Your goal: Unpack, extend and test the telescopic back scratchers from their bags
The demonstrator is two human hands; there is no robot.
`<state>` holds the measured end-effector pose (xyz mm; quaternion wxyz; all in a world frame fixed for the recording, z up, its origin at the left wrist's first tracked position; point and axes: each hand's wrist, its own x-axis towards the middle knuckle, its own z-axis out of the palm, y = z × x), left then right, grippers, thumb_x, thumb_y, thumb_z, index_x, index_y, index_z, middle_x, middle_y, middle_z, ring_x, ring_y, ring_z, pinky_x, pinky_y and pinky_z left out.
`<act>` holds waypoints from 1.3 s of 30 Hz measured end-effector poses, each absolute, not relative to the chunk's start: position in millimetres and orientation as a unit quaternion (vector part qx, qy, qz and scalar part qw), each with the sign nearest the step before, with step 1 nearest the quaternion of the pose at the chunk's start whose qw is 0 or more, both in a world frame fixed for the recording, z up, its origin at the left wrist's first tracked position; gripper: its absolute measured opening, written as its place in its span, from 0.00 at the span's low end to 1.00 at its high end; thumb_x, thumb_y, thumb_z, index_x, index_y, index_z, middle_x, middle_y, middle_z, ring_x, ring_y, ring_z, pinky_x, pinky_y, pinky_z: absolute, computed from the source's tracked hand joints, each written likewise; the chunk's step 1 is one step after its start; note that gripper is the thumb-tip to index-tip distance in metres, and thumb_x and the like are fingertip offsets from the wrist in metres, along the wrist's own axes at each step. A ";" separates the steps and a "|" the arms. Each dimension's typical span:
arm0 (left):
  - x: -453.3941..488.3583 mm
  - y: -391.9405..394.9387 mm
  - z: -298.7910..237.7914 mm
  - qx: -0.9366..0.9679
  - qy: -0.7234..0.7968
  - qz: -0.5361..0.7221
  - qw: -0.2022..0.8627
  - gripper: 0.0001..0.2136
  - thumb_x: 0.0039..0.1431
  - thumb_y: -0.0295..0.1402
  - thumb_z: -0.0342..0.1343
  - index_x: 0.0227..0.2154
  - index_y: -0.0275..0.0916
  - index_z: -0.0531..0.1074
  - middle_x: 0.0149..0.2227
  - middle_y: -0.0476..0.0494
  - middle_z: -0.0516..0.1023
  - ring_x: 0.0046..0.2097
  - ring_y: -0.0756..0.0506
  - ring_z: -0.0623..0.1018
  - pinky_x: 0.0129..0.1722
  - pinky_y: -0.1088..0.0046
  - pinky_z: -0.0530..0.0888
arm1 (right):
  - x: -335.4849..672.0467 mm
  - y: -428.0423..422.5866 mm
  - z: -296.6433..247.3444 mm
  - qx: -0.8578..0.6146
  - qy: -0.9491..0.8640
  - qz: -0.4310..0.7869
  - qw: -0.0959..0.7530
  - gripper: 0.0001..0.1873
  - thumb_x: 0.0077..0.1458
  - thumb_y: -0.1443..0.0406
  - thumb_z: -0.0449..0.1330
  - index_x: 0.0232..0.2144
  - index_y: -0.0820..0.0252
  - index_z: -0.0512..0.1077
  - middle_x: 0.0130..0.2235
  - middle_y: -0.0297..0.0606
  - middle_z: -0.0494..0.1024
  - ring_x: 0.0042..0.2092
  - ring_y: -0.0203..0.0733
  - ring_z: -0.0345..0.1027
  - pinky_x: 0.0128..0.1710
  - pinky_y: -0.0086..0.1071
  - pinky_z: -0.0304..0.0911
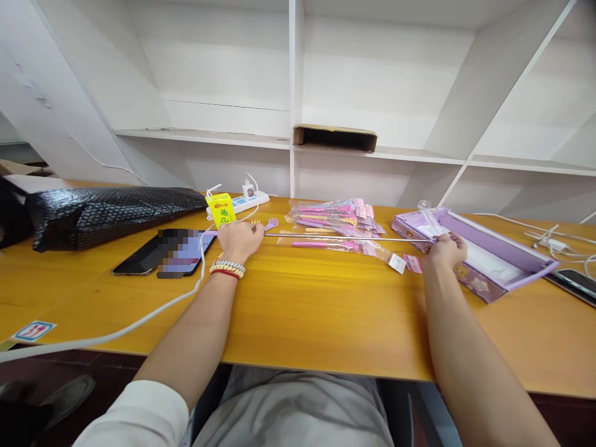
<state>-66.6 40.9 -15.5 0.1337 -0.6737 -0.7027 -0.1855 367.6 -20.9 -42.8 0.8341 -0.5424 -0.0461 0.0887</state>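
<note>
A thin metal telescopic back scratcher (321,236) is stretched out level between my two hands, above the table. My left hand (241,241) is closed around its left end, wearing beaded and red bracelets at the wrist. At the other end, my right hand (446,250) is closed on a purple part of it. Small claw-shaped heads, one purple (271,223) and one yellow (255,222), show just beside my left fingers; which one belongs to the held rod I cannot tell. Behind the rod lie several back scratchers in clear bags (326,214), with pink handles.
An open purple box (524,279) sits beyond my right hand. A yellow carton (220,209), a power strip (239,203), phones (135,257) and a black bubble-wrapped bundle (112,214) are on the left. A white cable (139,316) crosses the table; shelves with a cardboard box (335,139) rise behind.
</note>
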 end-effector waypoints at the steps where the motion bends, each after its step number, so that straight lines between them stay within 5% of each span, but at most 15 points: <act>1: -64.8 39.7 -14.9 -0.678 -0.699 -0.185 0.132 0.28 0.56 0.45 0.34 0.31 0.35 0.78 0.32 0.33 0.77 0.40 0.35 0.73 0.40 0.61 0.62 | 363.5 -19.2 -43.3 -0.544 -0.061 0.090 0.832 0.11 0.47 0.74 0.50 0.35 0.60 0.63 0.22 0.28 0.65 0.16 0.30 0.56 0.13 0.24 0.50; 13: -55.3 34.3 -13.2 -0.687 -0.707 -0.151 0.076 0.30 0.57 0.44 0.31 0.34 0.30 0.77 0.34 0.28 0.76 0.39 0.33 0.74 0.37 0.60 0.65 | 330.4 -17.8 -44.6 -0.551 -0.210 0.189 0.785 0.11 0.37 0.69 0.61 0.24 0.62 0.62 0.16 0.26 0.65 0.13 0.29 0.55 0.09 0.22 0.47; 28: -55.3 34.2 -14.8 -0.730 -0.670 -0.112 0.073 0.27 0.56 0.42 0.33 0.31 0.31 0.76 0.34 0.30 0.76 0.38 0.34 0.75 0.35 0.61 0.67 | 319.7 -18.2 -44.8 -0.480 -0.331 0.274 0.765 0.23 0.45 0.48 0.58 0.33 0.62 0.66 0.18 0.31 0.69 0.13 0.30 0.56 0.12 0.22 0.48; 39: -34.8 21.0 -18.5 -0.756 -0.644 -0.107 0.055 0.29 0.58 0.46 0.31 0.29 0.33 0.76 0.34 0.30 0.76 0.38 0.35 0.75 0.38 0.60 0.66 | 292.3 -20.9 -41.5 -0.457 -0.409 0.356 0.704 0.27 0.44 0.43 0.56 0.35 0.58 0.65 0.19 0.31 0.70 0.15 0.31 0.60 0.13 0.21 0.47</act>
